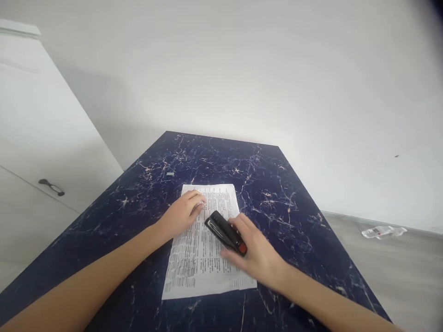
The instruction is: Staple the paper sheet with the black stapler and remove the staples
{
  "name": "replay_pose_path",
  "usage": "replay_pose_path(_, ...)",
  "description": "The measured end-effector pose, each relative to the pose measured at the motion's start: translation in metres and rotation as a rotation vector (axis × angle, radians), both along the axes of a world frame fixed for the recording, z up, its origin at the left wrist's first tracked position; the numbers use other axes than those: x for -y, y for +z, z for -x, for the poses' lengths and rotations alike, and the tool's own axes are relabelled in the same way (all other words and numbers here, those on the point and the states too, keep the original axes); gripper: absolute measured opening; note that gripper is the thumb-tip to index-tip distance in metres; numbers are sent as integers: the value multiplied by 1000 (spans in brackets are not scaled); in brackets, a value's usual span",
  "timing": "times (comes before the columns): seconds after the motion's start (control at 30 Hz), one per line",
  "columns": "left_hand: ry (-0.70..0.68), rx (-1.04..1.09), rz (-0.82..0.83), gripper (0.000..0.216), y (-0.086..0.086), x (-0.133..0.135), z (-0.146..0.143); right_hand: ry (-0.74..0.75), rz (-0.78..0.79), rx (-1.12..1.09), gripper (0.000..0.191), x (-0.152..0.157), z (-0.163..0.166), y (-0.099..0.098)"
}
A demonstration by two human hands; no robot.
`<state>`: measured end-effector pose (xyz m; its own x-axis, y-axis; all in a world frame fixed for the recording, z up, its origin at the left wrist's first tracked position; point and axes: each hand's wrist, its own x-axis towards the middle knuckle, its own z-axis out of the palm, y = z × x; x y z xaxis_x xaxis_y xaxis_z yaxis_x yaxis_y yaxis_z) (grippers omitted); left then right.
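Pressing down on a printed sheet (204, 249), the left hand (182, 213) lies palm-down w/ fingers curled loosely onto the paper's upper-left part — not gripping anything, just pinning it. Right hand (258, 256) is wrapped around a black stapler (225, 232), fingers closed on its rear end where a red bit shows; the stapler's front points up-left toward the left hand & sits over the middle of the sheet. Can't tell if its nose touches the paper or hangs just above.

Sheet lies flat near the centre of a dark blue marble-look table (277, 184), text side up, long edge running away from the person. Small pale scrap (170, 174) sits on the tabletop beyond the sheet, well apart. White cabinet (41, 138) w/ dark handle stands at left — clear plastic bottle (382, 231) lies on the floor at right.
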<state>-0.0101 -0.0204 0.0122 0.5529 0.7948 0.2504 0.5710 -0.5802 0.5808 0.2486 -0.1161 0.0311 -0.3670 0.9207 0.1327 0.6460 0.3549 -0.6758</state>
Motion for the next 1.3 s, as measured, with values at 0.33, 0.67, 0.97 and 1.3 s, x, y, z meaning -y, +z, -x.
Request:
replay_pose_path(0.33, -219, 4, 74, 39, -2, -10, 9, -55, -51, -105, 25, 1, -19, -24)
replay_pose_path(0.67, -351, 8, 162, 81, 1, -13, 15, -127, 361, -499, 42, -16, -43, -25)
replay_pose_path(0.97, -337, 19, 186, 81, -8, -15, 17, -50, 143, -295, 45, -20, -29, -17)
replay_pose_path(1.3, -17, 925, 738, 47, 6, -7, 9, 34, -600, 184, 54, -7, -11, -23)
